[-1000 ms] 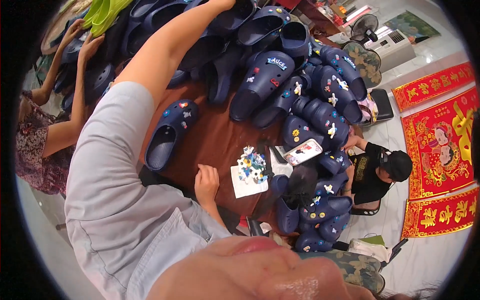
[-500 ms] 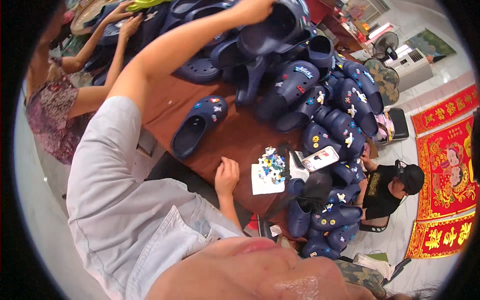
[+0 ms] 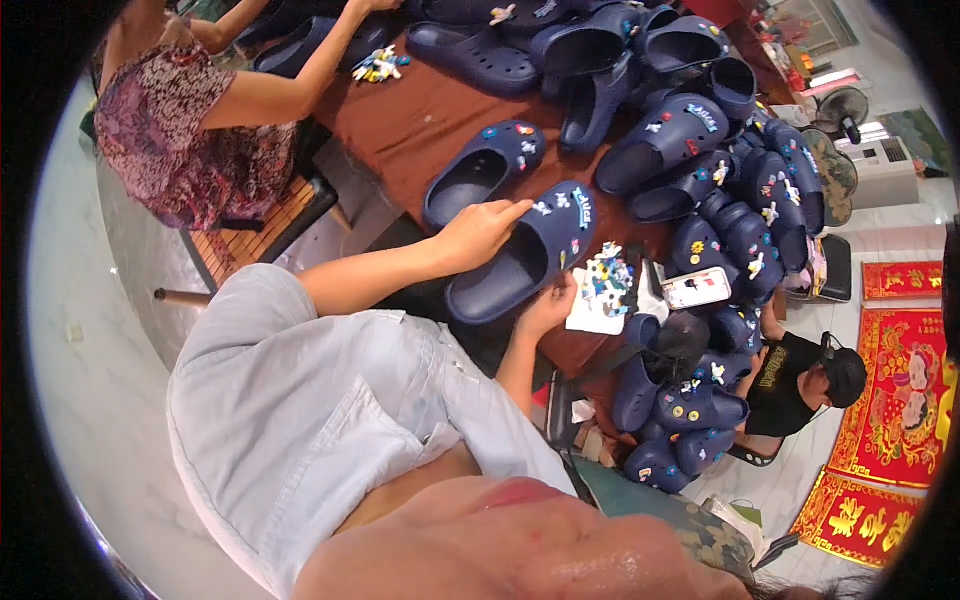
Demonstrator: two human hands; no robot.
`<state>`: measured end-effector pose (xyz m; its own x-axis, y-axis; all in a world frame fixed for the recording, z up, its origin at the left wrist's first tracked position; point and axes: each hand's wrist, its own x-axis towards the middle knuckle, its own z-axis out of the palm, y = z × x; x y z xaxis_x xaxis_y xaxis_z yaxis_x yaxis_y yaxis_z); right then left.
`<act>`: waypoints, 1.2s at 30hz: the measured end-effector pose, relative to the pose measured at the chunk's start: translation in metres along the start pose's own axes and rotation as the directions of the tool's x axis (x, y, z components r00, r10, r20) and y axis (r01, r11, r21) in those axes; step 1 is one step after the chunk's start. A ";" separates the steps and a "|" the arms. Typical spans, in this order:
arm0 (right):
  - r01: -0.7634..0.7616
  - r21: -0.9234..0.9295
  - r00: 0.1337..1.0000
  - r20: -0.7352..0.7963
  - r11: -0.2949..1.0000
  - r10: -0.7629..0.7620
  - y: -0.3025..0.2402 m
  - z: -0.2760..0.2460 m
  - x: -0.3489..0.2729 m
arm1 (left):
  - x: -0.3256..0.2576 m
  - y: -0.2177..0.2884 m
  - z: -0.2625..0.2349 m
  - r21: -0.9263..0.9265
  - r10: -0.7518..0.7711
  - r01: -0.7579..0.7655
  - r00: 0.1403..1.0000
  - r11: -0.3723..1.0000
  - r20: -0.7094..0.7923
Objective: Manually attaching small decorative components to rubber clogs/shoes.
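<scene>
A navy clog (image 3: 510, 255) with small charms on its toe is held between my two hands at the table's near edge. My left hand (image 3: 480, 237) is closed on its side, fingertips by the charms. On its other side, my right hand (image 3: 550, 303) grips the rim near the toe, partly hidden by the clog. Just beyond lies another navy clog (image 3: 515, 145), also with charms. Next to my right hand, a heap of colourful charms (image 3: 610, 275) rests on white paper (image 3: 592, 318).
Many navy clogs (image 3: 665, 140) are piled along the far and right sides of the brown-covered table (image 3: 380, 115). A phone (image 3: 697, 288) leans among them. One person (image 3: 180, 115) works at the left, another (image 3: 790, 385) at the right. More charms (image 3: 381, 65) lie near the left worker.
My left hand has come back from the far pile with a clog. My right hand has left the tabletop and now holds that clog too. The whole view has shifted.
</scene>
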<state>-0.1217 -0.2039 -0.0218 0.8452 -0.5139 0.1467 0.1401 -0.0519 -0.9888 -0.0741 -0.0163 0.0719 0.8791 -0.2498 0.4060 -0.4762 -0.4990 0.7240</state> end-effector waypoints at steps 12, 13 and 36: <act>0.003 -0.112 0.994 0.109 0.994 0.010 -0.019 0.002 -0.016 | -0.006 -0.027 0.014 0.261 0.066 -0.047 0.996 0.964 -0.064; -0.006 -0.122 0.996 0.083 0.993 0.016 -0.020 0.000 -0.016 | -0.005 -0.023 0.010 0.269 0.088 -0.068 0.994 0.961 -0.064; 0.078 -0.635 0.953 0.274 0.769 0.130 -0.047 0.034 0.081 | -0.005 -0.033 -0.016 0.298 0.098 -0.135 0.986 0.945 0.135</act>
<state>-0.0422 -0.2138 0.0373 0.9649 -0.2618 0.0191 -0.1540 -0.6237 -0.7663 -0.0634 0.0145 0.0542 0.8230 -0.4074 0.3959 -0.5621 -0.6849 0.4637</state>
